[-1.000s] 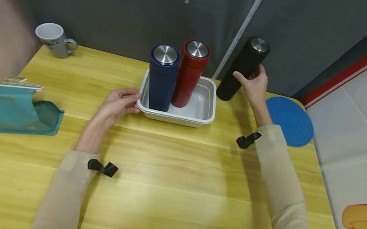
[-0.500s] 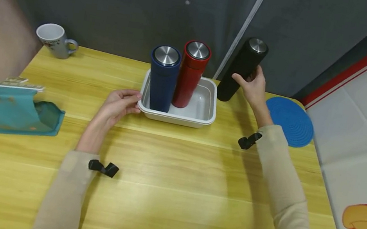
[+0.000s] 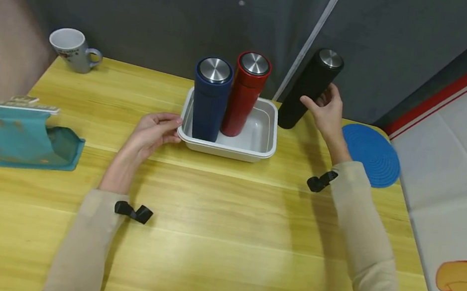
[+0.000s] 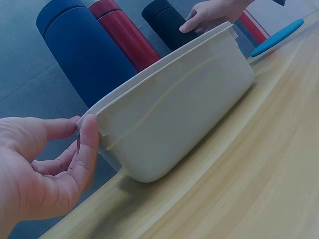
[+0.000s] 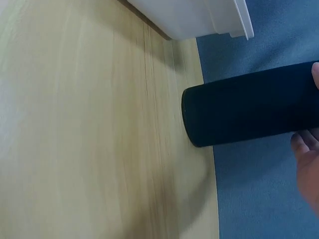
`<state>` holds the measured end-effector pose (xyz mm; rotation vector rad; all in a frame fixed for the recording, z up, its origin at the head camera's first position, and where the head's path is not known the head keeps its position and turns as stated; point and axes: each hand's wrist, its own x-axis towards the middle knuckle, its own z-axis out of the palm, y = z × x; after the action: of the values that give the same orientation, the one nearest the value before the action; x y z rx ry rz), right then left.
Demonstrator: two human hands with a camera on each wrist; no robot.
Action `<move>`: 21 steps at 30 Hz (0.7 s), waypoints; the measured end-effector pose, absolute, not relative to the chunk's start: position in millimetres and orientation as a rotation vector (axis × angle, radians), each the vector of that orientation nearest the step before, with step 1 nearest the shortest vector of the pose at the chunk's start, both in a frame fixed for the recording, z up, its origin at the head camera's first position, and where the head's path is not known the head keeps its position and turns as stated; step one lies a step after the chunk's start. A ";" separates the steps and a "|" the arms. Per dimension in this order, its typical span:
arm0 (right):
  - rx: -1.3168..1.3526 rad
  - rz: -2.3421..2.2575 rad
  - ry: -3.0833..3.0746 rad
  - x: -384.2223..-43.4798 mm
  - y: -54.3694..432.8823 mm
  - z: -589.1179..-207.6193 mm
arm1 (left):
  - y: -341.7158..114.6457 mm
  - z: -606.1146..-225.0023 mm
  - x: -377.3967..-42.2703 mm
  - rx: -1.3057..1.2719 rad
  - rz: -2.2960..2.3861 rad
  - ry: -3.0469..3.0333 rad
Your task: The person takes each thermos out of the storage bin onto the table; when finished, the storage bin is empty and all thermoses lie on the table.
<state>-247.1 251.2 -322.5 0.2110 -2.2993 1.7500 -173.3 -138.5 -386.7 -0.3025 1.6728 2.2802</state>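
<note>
Mug [image 3: 73, 51], teal bag [image 3: 4, 134], blue mat [image 3: 371, 156] on desk [image 3: 201, 241]; blue flask [image 3: 209, 109], red flask [image 3: 241, 106] in tray [image 3: 262, 124]. Left hand [image 3: 151, 133] pinches tray rim; right hand [image 3: 329, 114] grips black flask [image 3: 307, 88]; both grips as earlier.

Fingers of the right hand [image 3: 328, 113] partly hidden behind the black bottle [image 3: 307, 87]!
Over to the right wrist view — the edge chops off that bottle's top, and much of the hand with it. From the head, the blue bottle [image 3: 210, 104] blocks part of the red bottle [image 3: 245, 97], and the print on the mug [image 3: 74, 52] is too small to read. At the left wrist, the tray [image 4: 184, 109] hides both their bases!
</note>
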 end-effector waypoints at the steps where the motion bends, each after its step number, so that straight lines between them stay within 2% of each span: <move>1: 0.213 1.758 -2.290 -246.2 253.4 -323.5 | -138.1 -387.2 -173.7 -0.300 2.282 1.670; 21: 0.363 1.846 -2.032 -208.9 270.3 -336.9 | -139.0 -388.7 -176.8 -0.304 2.280 1.661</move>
<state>-208.9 270.3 -336.9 0.3629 -2.0323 1.8464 -176.8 -139.0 -388.7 -0.3035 1.6610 2.2802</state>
